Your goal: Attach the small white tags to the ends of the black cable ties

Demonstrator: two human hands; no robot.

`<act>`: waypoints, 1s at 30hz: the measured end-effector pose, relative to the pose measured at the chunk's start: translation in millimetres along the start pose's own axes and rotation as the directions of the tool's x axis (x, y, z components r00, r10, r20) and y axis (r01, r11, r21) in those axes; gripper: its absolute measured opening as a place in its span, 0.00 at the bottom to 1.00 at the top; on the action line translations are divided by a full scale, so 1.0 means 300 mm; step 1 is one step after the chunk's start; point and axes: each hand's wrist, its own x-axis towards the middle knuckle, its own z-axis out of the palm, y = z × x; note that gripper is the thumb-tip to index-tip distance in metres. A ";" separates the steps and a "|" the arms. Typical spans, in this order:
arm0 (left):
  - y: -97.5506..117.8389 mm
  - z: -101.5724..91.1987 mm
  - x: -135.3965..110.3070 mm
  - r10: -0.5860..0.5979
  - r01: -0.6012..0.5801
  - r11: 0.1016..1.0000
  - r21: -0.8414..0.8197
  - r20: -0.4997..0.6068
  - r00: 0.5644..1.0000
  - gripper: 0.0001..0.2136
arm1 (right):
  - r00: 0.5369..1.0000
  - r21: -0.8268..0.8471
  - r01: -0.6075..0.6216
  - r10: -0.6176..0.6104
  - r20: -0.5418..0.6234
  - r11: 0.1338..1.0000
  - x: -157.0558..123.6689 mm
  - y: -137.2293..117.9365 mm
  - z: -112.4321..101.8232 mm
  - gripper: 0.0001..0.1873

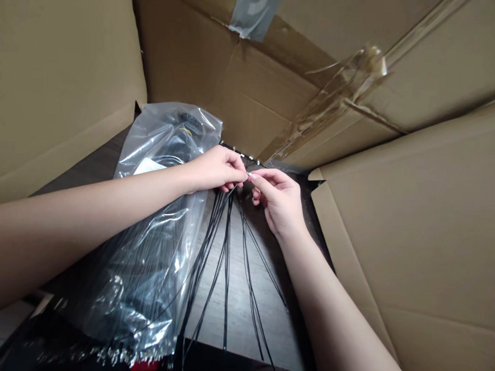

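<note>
A bundle of thin black wires [224, 249] hangs down from between my hands and fans out across a dark wood-grain board [243, 315]. My left hand [218, 168] pinches the top of the bundle, and my right hand [277, 200] pinches it from the other side with thumb and forefinger, fingertips almost touching the left fingers. A row of small pale wire ends [238, 152] sticks out just behind my hands. My left forearm lies across a transparent plastic bag [147, 258] holding more dark wires, with the contents partly hidden by glare.
Tall brown cardboard box flaps [409, 213] surround the board on the left, right and far sides. Torn packing tape [335, 96] runs along the far right flap. A row of silvery metal ends [123, 354] lies along the bag's near edge, above a small red patch.
</note>
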 end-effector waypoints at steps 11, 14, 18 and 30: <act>-0.002 -0.003 0.005 -0.006 0.006 1.000 0.014 0.026 1.000 0.06 | 0.999 -0.038 -0.008 0.009 0.037 0.999 0.002 0.001 -0.005 0.14; -0.003 -0.004 0.004 -0.004 0.004 1.000 0.014 0.027 1.000 0.06 | 0.999 -0.043 0.002 0.000 0.042 0.999 0.003 0.003 -0.006 0.14; -0.002 -0.008 0.000 0.000 -0.001 1.000 0.013 0.038 0.999 0.06 | 0.999 -0.044 0.007 -0.005 0.053 0.999 0.002 0.001 -0.008 0.13; -0.003 -0.009 -0.002 0.019 -0.021 0.999 0.031 0.055 0.998 0.07 | 0.998 -0.075 -0.006 0.010 0.059 0.997 0.002 0.000 -0.008 0.13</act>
